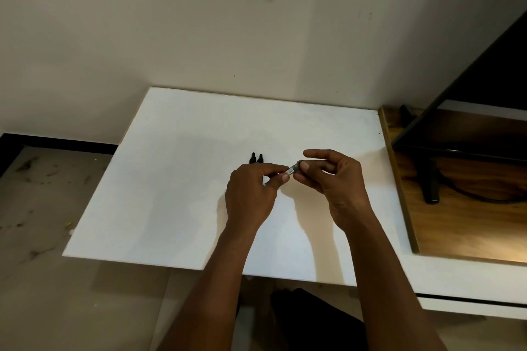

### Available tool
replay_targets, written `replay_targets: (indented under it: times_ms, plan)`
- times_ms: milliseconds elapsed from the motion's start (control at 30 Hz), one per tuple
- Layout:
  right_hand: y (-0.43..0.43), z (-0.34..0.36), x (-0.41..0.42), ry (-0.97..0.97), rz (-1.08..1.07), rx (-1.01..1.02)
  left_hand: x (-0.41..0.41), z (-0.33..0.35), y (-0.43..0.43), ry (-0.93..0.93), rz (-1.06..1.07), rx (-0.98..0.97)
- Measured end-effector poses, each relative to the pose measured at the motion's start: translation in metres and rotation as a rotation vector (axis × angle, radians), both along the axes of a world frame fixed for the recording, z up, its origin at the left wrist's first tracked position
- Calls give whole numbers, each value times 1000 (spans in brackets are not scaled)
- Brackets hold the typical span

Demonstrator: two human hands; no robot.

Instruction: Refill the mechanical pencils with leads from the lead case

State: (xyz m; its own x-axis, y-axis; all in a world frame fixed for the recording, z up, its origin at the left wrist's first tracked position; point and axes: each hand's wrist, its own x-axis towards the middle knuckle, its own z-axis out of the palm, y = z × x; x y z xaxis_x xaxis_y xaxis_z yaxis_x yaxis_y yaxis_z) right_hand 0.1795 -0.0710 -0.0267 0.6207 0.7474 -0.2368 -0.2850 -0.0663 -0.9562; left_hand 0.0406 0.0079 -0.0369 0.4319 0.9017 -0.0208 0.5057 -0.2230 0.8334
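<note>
Both hands meet over the middle of the white board (176,179). My left hand (252,194) pinches one end of a small lead case (293,170) with a white barcode label between thumb and forefinger. My right hand (333,182) pinches the case's other, dark end, its forefinger stretched out above. Two black mechanical pencils (256,158) lie side by side on the board just behind my left hand; only their ends show, the rest is hidden by the hand.
A wooden table top (467,225) adjoins the board on the right, with a black monitor (484,65) on a dark stand (429,179) and a cable. A wall rises behind. The floor (57,208) lies left of the board.
</note>
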Motion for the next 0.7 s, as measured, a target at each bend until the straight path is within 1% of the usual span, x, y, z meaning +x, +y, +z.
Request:
replay_targets:
  times_ms: [233, 400, 700]
  plan:
    - [-1, 2, 1, 40, 13, 0, -1, -1, 0, -28, 9, 2]
    - [-3, 4, 3, 28, 37, -37, -2, 1, 0, -40, -7, 28]
    - [-1, 2, -4, -13, 41, -66, -1, 3, -2, -134, 28, -114]
